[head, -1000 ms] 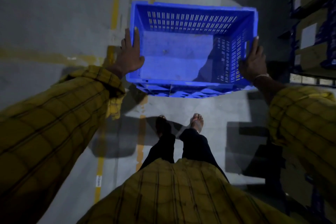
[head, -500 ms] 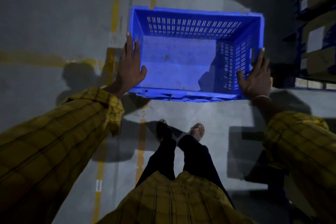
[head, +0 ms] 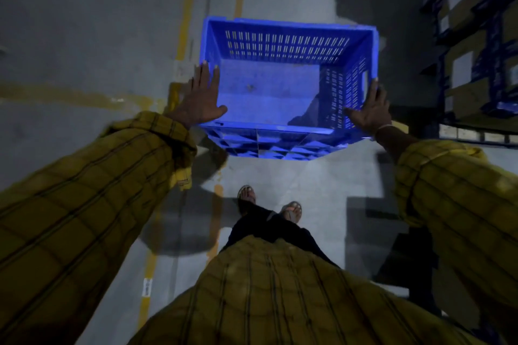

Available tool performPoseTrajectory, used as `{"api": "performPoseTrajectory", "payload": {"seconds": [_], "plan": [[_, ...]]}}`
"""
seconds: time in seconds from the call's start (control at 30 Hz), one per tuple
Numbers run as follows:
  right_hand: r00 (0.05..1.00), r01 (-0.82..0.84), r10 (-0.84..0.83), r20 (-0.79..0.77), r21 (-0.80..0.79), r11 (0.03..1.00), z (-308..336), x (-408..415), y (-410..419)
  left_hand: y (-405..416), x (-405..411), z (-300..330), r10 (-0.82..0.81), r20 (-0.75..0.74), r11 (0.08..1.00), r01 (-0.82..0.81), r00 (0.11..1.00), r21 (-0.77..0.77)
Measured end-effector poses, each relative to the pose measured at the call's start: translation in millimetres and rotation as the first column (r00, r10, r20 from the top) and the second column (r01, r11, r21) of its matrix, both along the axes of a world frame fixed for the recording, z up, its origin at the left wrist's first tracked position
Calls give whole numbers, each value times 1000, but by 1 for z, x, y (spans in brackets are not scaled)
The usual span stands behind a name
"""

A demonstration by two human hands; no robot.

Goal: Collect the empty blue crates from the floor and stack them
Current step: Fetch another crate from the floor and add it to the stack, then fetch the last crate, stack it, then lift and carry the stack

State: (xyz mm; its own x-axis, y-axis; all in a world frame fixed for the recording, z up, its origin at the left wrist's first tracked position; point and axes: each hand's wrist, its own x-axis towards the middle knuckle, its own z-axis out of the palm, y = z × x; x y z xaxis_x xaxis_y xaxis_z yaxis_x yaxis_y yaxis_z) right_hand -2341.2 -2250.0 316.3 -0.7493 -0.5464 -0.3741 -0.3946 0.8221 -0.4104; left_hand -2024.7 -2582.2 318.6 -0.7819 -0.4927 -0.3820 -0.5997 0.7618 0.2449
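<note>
While the person looks straight down over a yellow checked shirt [head: 269, 297], a blue crate [head: 269, 84] is held out in front between both hands, at about twelve o'clock from the feet. The crate is empty, its slotted walls and pale floor open to view, and its ribbed near side shows along the lower edge. It looks to be off the floor, though the dim light makes that hard to judge.

The left hand [head: 200, 99] lies flat against the crate's left wall at nine o'clock, fingers straight and spread, thumb reaching over the near corner of the rim. The right hand [head: 370, 109] is pressed flat against the right wall at three o'clock, fingers straight and together, thumb hooked over the rim; a thin band sits on that wrist. Neither hand curls into a handle slot: the crate is squeezed between two open palms.

Below the crate, at six o'clock, two feet in sandals [head: 291, 211] stand on the grey concrete floor [head: 84, 36]. Yellow painted lines [head: 186, 11] run up the floor at eleven o'clock from the crate. At two o'clock, blue shelving [head: 493, 45] carries brown cardboard boxes [head: 462, 92], blurred and in shadow.
</note>
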Motion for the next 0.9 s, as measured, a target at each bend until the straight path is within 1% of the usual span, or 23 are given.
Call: {"api": "performPoseTrajectory", "payload": {"seconds": [0.07, 0.13, 0.2, 0.3, 0.47, 0.57, 0.67, 0.73, 0.8, 0.9], "plan": [[999, 18, -18, 47, 11, 1000, 11, 8, 7, 15, 2, 4, -4, -25, 1000, 5, 1000, 29], [998, 18, -19, 61, 17, 1000, 22, 15, 16, 29, 2, 7, 0, -29, 999, 2, 1000, 49], [999, 6, -6, 53, 8, 1000, 34, 23, 25, 42, 1, 11, -23, -56, 999, 25, 998, 42], [1000, -5, 6, 13, -50, 999, 50, 39, 39, 62, -8, 25, -40, -109, 991, 53, 993, 120], [996, 81, -85, -26, -127, 989, 75, 69, 59, 89, -30, 49, -166, -216, 953, 213, 962, 217], [984, 168, -177, -35, -177, 970, 84, 84, 64, 95, -48, 63, -210, -251, 918, 279, 945, 281], [951, 281, -303, -65, -232, 931, 85, 97, 67, 97, -67, 76, -285, -276, 863, 371, 918, 343], [910, 372, -406, -82, -267, 889, 88, 112, 71, 100, -76, 81, -340, -278, 822, 428, 898, 377], [866, 469, -498, -41, -278, 838, 95, 136, 74, 101, -81, 86, -390, -264, 775, 470, 882, 422], [800, 570, -599, -18, -286, 770, 104, 178, 83, 105, -86, 93, -476, -267, 720, 546, 838, 429]]}}
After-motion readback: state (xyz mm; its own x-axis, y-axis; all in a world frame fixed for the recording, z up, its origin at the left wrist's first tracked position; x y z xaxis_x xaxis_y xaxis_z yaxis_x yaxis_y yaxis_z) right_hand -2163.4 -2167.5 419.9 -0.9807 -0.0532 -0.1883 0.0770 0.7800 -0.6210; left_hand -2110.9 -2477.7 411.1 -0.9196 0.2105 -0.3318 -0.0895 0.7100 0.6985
